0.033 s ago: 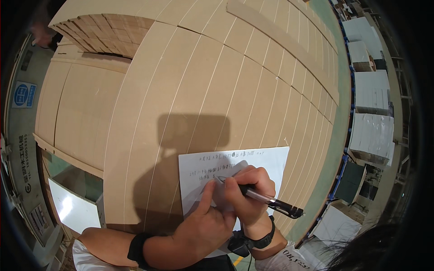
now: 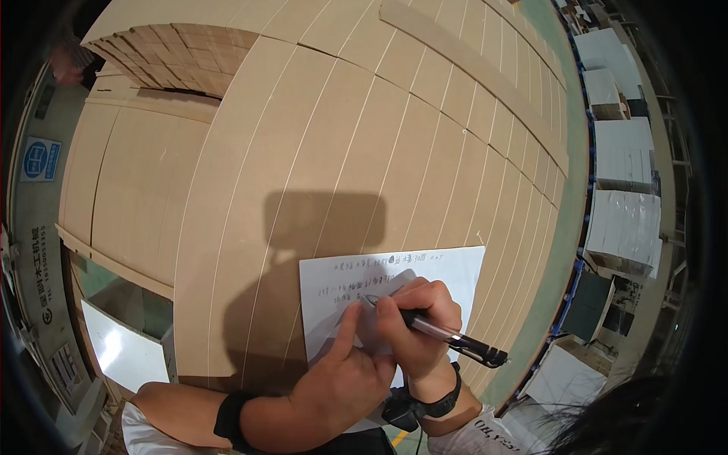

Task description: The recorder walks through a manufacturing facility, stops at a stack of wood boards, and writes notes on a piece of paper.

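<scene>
A white sheet of paper [image 2: 318, 273] with several lines of dark handwriting lies on the wooden boards in front of me. My right hand [image 2: 421, 326] grips a pen [image 2: 455, 341] with a black grip and a clear barrel. The pen's tip meets the paper near the end of the lowest written line. My left hand [image 2: 341, 383] rests on the sheet just left of the pen. Its index finger is stretched out toward the tip, and the other fingers are curled. Both wrists wear black bands.
Long brown boards [image 2: 341, 136] lie side by side under the paper, with a loose strip [image 2: 478, 83] across them. A stack of boards [image 2: 174, 57] stands at the far left, near another person's hand [image 2: 68, 72]. White panel stacks [image 2: 622, 152] line the right.
My hands, the pen and the paper stay where they were. At the far upper left, the other person's hand has shifted slightly.
</scene>
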A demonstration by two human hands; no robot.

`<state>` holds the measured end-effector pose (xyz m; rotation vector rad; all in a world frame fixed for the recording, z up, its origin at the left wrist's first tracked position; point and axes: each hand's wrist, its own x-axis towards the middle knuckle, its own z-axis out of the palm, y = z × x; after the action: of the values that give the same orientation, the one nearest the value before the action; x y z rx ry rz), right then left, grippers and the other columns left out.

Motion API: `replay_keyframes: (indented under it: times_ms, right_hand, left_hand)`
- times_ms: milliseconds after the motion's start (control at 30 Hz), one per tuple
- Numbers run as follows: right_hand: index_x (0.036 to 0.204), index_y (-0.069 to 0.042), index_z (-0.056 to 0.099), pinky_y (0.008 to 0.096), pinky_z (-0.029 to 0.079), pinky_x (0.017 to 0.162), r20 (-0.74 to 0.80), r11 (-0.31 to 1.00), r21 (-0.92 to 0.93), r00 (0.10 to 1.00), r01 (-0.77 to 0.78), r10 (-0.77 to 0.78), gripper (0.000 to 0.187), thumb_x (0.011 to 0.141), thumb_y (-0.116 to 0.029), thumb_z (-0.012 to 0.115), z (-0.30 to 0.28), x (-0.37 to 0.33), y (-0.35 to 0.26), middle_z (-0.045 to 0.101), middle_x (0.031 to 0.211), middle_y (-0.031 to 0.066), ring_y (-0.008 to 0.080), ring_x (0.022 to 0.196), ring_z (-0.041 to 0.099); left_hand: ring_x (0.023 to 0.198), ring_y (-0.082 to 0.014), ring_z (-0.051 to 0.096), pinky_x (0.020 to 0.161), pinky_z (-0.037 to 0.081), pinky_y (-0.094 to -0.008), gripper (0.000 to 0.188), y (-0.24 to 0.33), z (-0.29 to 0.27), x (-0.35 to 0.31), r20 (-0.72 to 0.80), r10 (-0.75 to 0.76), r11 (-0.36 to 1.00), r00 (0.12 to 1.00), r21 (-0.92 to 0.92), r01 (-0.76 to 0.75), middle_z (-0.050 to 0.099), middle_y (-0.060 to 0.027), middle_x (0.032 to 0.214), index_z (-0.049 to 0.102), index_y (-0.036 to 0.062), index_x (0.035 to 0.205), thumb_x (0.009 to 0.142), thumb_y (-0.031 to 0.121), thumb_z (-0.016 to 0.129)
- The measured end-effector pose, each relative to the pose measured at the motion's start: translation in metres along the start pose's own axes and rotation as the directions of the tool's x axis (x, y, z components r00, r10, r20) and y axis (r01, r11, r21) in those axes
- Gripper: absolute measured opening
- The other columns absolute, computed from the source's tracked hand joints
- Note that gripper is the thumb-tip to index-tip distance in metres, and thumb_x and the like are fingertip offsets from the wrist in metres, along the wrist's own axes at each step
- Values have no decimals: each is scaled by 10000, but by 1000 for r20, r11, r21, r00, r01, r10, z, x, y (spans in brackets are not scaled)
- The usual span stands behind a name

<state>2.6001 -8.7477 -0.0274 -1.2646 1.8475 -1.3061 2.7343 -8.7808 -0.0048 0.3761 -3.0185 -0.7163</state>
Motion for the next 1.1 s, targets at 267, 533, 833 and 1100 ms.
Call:
replay_keyframes:
  times_ms: [267,533,833,1100]
  right_hand:
    - [697,-17,505,243,376,476,33,999,-45,999,-17,19,186,708,26,686,-1,0,-2,569,620,67,118,529,488]
    - [703,-17,501,245,370,473,22,998,-42,999,40,-39,180,717,25,676,-2,4,-5,550,603,60,119,522,484]
    - [714,-29,474,230,362,491,-37,998,10,997,-60,61,192,727,36,655,-4,0,-4,545,619,59,98,531,458]
    - [702,-30,505,238,377,461,-14,997,-10,997,-72,72,179,723,8,678,-3,2,-5,562,610,66,114,500,490]
  left_hand:
    - [455,-168,473,1056,254,-544,61,-1,4,-1,-11,19,1000,1000,15,-19,381,-22,459,523,21,691,693,81,516]
    - [459,-166,481,1054,255,-548,47,-2,0,0,-13,39,999,999,14,-39,375,-22,462,513,29,689,700,75,513]
    - [452,-149,488,1060,260,-522,31,-5,-12,4,43,26,998,999,-65,-23,395,-17,460,515,39,705,714,68,511]
    - [465,-161,503,1062,290,-453,54,-7,0,3,-6,40,997,999,-68,-41,417,-31,467,530,22,722,702,68,509]
